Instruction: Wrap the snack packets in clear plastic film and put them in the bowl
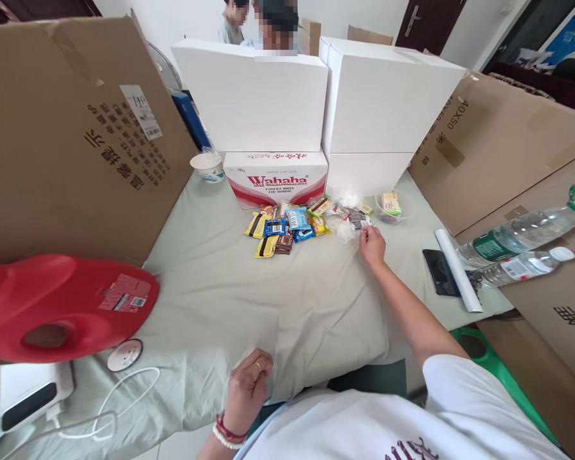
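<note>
My right hand (372, 246) reaches over the table with its fingers curled together. Its fingertips are at the near edge of a dark small packet (360, 220), beside crumpled clear plastic (347, 230); what the fingers pinch, if anything, is hidden. My left hand (250, 383), with a ring on one finger, rests closed at the table's front edge, and nothing shows in it. Left of my right hand lies a pile of snack packets: yellow packets (266, 246), a light blue packet (298, 218), a dark blue packet (275, 227) and brown ones (284, 243).
A Wahaha carton (276, 181) and white boxes (393, 96) stand behind the packets. A clear bowl (402, 214) holds a small packet. Bottles (512, 233), a phone (436, 271) and a white roll (457, 271) lie right. A red jug (71, 306) and cables are left.
</note>
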Demonstrator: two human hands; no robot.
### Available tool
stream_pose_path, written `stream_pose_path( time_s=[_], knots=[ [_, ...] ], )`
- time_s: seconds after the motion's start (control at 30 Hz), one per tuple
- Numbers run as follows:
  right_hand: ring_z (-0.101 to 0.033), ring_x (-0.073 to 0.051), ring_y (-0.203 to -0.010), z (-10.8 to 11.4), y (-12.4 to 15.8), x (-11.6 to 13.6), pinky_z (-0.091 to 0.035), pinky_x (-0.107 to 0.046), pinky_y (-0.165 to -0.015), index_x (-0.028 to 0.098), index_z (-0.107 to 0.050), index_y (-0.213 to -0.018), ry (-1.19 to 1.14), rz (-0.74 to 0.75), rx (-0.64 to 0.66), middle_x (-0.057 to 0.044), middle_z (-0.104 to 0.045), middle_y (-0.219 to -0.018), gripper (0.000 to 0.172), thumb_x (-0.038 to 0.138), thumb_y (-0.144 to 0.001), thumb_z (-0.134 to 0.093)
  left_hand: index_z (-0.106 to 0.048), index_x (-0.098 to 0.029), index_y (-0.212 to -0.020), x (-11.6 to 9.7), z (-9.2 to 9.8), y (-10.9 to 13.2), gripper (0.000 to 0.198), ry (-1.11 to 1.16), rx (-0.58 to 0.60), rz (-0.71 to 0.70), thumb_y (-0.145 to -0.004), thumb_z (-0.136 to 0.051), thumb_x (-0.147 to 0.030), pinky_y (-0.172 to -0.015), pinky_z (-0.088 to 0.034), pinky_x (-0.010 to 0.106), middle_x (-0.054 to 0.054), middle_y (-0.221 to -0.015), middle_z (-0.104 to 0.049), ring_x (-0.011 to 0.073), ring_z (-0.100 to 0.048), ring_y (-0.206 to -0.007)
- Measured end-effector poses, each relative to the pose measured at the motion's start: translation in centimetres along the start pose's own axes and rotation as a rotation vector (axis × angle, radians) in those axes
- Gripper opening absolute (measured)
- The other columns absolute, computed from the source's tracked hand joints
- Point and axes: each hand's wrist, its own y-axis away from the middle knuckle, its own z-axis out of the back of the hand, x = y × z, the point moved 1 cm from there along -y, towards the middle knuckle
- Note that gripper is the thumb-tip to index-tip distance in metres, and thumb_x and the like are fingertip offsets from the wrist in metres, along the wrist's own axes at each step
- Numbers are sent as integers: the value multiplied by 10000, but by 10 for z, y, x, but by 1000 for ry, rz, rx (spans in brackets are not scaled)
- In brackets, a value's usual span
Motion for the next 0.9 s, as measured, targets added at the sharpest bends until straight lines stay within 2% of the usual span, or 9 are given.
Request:
stream_pose_path(
  time_s=[0.1,0.23,0.33,0.4,0.53,0.63,0.7,0.8,0.9],
  knots=[
    [-622,-251,-992,-11,-19,14,-458,-322,-818,198,-682,-1183,12,20,147,-131,-660,-1188,325,383,-940,-570,-554,-207,-688,1,-2,5,284,23,2,9,-813,-385,-16,-625,-492,207,8,-749,-638,105,-630,-649],
    [-616,-241,-944,-9,-8,20,-448,-318,-821,196,-718,-964,32,50,252,-109,-674,-1040,170,245,-907,-565,-648,-214,-749,1,-6,-1,233,100,-32,103,-876,-485,-106,-662,-529,233,30,-846,-687,130,-672,-732],
    [-613,-220,-901,11,25,14,-460,-322,-841,199,-706,-948,-68,88,193,-85,-674,-989,205,272,-930,-516,-690,-221,-899,-2,-15,-17,154,324,-79,373,-938,-579,-320,-587,-535,249,63,-979,-697,158,-678,-765],
    [-604,-198,-816,28,58,11,-474,-316,-806,208,-702,-938,-275,90,189,-58,-674,-925,217,364,-928,-551,-668,-216,-974,-8,-23,-34,288,546,-87,600,-924,-633,-498,-546,-530,251,72,-997,-690,173,-681,-774],
    [-563,-161,-656,56,125,21,-471,-293,-673,223,-684,-901,-729,-51,389,-3,-635,-750,280,500,-885,-641,-615,-218,-1026,-22,-46,-75,542,973,-27,876,-778,-760,-677,-714,-603,332,92,-1092,-698,234,-699,-1001],
    [-561,-158,-629,65,160,37,-478,-299,-656,235,-684,-865,-900,-102,554,12,-615,-693,284,519,-848,-701,-618,-231,-1051,-25,-65,-101,561,1115,51,948,-717,-845,-621,-831,-605,399,89,-1169,-685,263,-655,-1162],
    [-564,-163,-630,65,176,47,-487,-312,-657,250,-701,-860,-971,-124,636,8,-623,-696,296,541,-820,-742,-636,-213,-1005,-21,-76,-112,500,1123,72,950,-696,-897,-508,-842,-593,381,75,-1134,-697,244,-663,-1131],
    [-555,-167,-618,58,192,48,-477,-317,-620,266,-698,-866,-1096,-270,618,6,-628,-702,336,581,-780,-779,-629,-193,-930,-8,-84,-121,443,1171,-35,952,-656,-934,-360,-821,-591,365,39,-998,-728,197,-700,-956],
    [-543,-151,-602,53,201,31,-448,-297,-568,251,-671,-844,-1156,-465,571,-10,-674,-780,394,586,-713,-833,-603,-200,-920,2,-82,-121,404,1263,-126,919,-698,-905,-350,-828,-602,385,31,-965,-751,195,-722,-914]
  ],
)
